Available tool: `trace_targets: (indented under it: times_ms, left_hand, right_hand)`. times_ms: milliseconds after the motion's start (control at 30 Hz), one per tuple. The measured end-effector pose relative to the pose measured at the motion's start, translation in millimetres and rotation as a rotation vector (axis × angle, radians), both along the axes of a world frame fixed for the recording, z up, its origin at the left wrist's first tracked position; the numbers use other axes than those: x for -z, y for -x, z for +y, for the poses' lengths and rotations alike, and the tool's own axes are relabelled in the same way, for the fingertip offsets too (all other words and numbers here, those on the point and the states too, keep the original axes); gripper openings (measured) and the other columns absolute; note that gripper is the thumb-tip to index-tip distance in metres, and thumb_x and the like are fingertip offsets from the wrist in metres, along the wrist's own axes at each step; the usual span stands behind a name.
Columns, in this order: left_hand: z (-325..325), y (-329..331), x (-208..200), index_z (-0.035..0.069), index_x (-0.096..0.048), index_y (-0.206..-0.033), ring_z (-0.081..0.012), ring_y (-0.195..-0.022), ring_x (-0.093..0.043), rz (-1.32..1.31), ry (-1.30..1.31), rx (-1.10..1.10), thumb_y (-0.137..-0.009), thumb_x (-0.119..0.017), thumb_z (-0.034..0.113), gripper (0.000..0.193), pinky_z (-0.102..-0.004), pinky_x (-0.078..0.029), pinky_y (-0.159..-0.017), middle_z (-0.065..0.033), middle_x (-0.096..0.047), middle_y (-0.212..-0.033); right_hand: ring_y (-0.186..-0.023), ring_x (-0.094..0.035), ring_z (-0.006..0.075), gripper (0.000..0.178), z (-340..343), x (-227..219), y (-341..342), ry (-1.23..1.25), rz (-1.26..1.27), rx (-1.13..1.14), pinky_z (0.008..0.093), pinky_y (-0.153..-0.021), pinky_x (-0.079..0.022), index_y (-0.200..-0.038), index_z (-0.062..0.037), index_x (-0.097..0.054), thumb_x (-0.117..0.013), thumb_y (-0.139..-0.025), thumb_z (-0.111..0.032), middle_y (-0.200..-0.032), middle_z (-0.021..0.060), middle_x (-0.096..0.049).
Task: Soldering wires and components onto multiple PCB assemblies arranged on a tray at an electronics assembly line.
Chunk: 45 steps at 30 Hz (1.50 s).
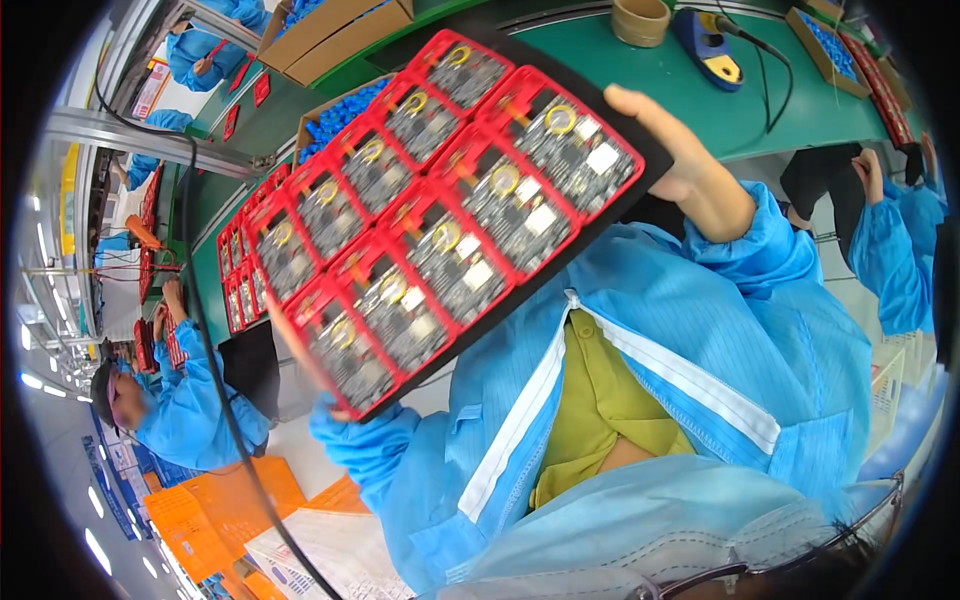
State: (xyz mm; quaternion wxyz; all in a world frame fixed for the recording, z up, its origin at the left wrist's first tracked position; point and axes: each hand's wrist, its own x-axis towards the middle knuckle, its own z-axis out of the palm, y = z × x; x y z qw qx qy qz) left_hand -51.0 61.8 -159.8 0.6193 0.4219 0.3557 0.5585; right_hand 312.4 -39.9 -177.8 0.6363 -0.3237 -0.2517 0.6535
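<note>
Between my two hands, tilted in front of my chest, is a black tray (655, 160) bearing two rows of red plastic frames (430, 180). Each frame holds a grey circuit board (545, 225) with a yellow ring and pale patches on it. My right hand (690, 165) grips the tray's upper right corner, thumb on the top side and the other fingers mostly hidden beneath. At the lower left end, my left hand (295, 345) is closed on the edge, blurred and largely covered by the frames.
Behind lies a green bench (560, 80) with a soldering iron stand (708, 50), a tan round pot (640, 22) and cardboard boxes of blue parts (345, 115). More red frames (235, 265) lie at its left. Orange crates (220, 500) stand lower left. Co-workers in blue sit at both sides.
</note>
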Motion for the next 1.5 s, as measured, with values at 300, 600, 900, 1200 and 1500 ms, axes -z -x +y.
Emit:
trace_targets:
  times_ms: [300, 600, 900, 1200, 1500]
  left_hand:
    - [-18, -75, 45, 0.003, -0.048, -0.125, -0.0204, -0.110, -0.054, -0.067, 0.092, 0.300, -0.098, -0.040, 0.038, 0.045, -0.0364, -0.042, -0.095, -0.0077, -0.056, -0.122]
    - [-74, -105, 89, 0.007, -0.051, -0.115, -0.0192, -0.092, -0.056, 0.013, 0.264, 0.555, -0.097, -0.047, 0.034, 0.033, -0.0332, -0.046, -0.074, -0.0061, -0.057, -0.108]
    - [-80, -108, 104, 0.000, -0.042, -0.127, -0.0214, -0.098, -0.051, 0.162, 0.313, 0.811, -0.099, -0.035, 0.042, 0.052, -0.0323, -0.045, -0.079, -0.0121, -0.050, -0.118]
    - [-72, -107, 113, 0.000, -0.044, -0.126, -0.0185, -0.098, -0.049, -0.029, 0.574, 0.935, -0.098, -0.038, 0.043, 0.051, -0.0306, -0.043, -0.084, -0.0120, -0.050, -0.123]
    - [-71, -124, 96, -0.001, -0.042, -0.131, -0.0136, -0.093, -0.050, 0.148, 0.445, 0.994, -0.097, -0.038, 0.046, 0.058, -0.0266, -0.044, -0.081, -0.0110, -0.052, -0.121]
  right_hand:
    - [-0.116, -0.049, 0.0253, 0.068, -36, 39, -80, -0.033, 0.256, 0.381, 0.0378, -0.100, -0.037, -0.129, 0.0020, -0.042, -0.035, -0.093, -0.056, -0.128, 0.0164, -0.050]
    - [-0.113, -0.049, 0.0236, 0.069, 32, 77, -121, 0.045, 0.117, 0.503, 0.0359, -0.100, -0.037, -0.130, 0.0074, -0.036, -0.036, -0.094, -0.052, -0.122, 0.0175, -0.051]
    - [-0.092, -0.063, 0.0183, 0.046, 83, 61, -109, 0.114, -0.301, 0.485, 0.0334, -0.085, -0.050, -0.116, -0.0003, -0.055, -0.050, -0.093, -0.040, -0.108, 0.0114, -0.064]
    - [-0.084, -0.064, 0.0162, 0.039, 108, 81, -125, 0.187, -0.372, 0.422, 0.0310, -0.079, -0.052, -0.109, 0.0008, -0.059, -0.053, -0.093, -0.035, -0.100, 0.0095, -0.067]
    - [-0.084, -0.064, 0.0164, 0.036, 99, 90, -128, 0.210, -0.432, 0.504, 0.0311, -0.077, -0.053, -0.111, 0.0023, -0.058, -0.048, -0.096, -0.029, -0.103, 0.0114, -0.065]
